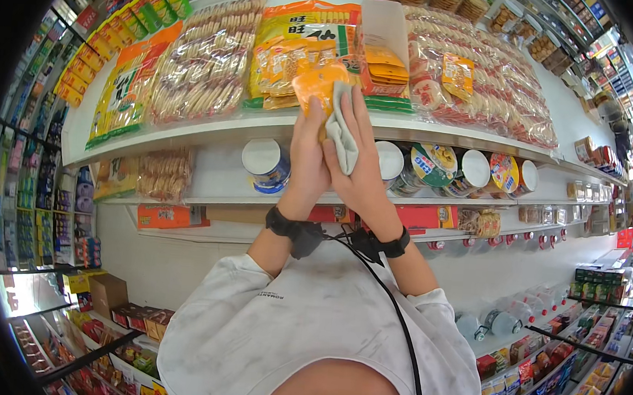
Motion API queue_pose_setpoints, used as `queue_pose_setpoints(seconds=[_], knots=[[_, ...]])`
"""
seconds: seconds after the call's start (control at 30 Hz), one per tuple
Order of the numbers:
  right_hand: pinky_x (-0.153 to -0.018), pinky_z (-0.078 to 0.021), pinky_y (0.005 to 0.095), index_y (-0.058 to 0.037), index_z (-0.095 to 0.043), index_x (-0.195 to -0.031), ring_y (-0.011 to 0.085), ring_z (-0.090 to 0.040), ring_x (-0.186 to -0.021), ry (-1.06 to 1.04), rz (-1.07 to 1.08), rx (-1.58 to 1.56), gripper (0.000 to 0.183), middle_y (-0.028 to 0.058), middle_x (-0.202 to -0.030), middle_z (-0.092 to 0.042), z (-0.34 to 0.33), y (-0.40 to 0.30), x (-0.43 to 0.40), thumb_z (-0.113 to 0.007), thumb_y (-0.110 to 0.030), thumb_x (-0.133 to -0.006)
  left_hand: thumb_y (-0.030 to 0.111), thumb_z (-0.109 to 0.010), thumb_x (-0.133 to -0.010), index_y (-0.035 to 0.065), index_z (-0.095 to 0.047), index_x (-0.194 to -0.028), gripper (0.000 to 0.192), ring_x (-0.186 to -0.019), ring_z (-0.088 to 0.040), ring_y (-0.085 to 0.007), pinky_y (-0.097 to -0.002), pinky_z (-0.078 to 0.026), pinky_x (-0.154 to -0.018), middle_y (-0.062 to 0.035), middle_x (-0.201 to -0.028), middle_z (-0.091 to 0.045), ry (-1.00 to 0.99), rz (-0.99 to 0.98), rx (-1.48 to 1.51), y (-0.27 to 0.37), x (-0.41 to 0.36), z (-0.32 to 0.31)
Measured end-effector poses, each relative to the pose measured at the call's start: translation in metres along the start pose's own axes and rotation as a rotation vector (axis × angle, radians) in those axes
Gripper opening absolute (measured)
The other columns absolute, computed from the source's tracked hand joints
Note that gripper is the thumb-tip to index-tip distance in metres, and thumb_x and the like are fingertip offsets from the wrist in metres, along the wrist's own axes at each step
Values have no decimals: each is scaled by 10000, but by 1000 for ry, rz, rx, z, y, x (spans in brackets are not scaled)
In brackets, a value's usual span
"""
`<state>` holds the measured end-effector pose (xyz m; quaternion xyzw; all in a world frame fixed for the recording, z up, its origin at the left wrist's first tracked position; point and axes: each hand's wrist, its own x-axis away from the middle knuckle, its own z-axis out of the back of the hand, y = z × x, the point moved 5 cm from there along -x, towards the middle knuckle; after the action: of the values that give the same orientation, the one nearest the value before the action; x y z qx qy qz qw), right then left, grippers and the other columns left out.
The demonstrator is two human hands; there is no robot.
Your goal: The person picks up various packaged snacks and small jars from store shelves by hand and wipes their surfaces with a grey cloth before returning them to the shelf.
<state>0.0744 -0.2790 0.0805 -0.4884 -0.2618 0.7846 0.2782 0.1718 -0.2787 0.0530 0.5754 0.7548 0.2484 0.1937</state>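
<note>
My left hand (309, 153) grips an orange snack packet (312, 84) by its lower end, above the shelf's front edge. In my right hand (362, 162) is a folded pale grey-green cloth (341, 127), pressed against the packet's right side. The two hands nearly meet, and the cloth hides part of the packet. Just behind them, several similar orange packets (293, 58) lie on a large yellow rice cracker bag (270, 26). To their right stands an open display box (388, 23) with more orange packets inside.
Clear bags of wrapped crackers (208, 58) flank the yellow bag, and one orange packet (458, 78) rests on the right-hand crackers (500, 95). Below the white shelf edge (216, 132) stand canisters (266, 164) and instant noodle cups (434, 164). A black cable (402, 308) runs down my shirt.
</note>
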Motion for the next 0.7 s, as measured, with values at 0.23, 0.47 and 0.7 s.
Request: queue_pose_setpoints(seconds=[0.23, 0.47, 0.7], knots=[[-1211, -250, 431, 26, -299, -1571, 410, -218, -1532, -139, -73, -80, 643, 234, -1678, -143, -33, -10, 14, -550, -92, -991, 369, -469, -1091, 56, -439, -1410, 447, -1130, -651, -191, -336, -546, -946, -102, -1308, -611, 46, -130, -16, 30, -7, 24], [-999, -470, 309, 6, -415, -1510, 173, -561, -1230, 99, -638, -779, 608, 165, -1409, -555, -34, 16, 5, -663, -127, -971, 347, -471, -1096, 24, -468, -1390, 437, -1115, -638, -179, -343, -526, -955, -104, -1280, -622, -22, -123, -136, 47, -4, 41], [-853, -530, 281, 30, -564, -1325, 120, -647, -960, 44, -367, -226, 422, 64, -1047, -698, -42, 26, 9, -688, -80, -937, 206, -534, -1069, -29, -414, -1469, 479, -1336, -493, -211, -350, -397, -1116, -153, -1425, -518, 14, -552, -867, 68, -6, 50]])
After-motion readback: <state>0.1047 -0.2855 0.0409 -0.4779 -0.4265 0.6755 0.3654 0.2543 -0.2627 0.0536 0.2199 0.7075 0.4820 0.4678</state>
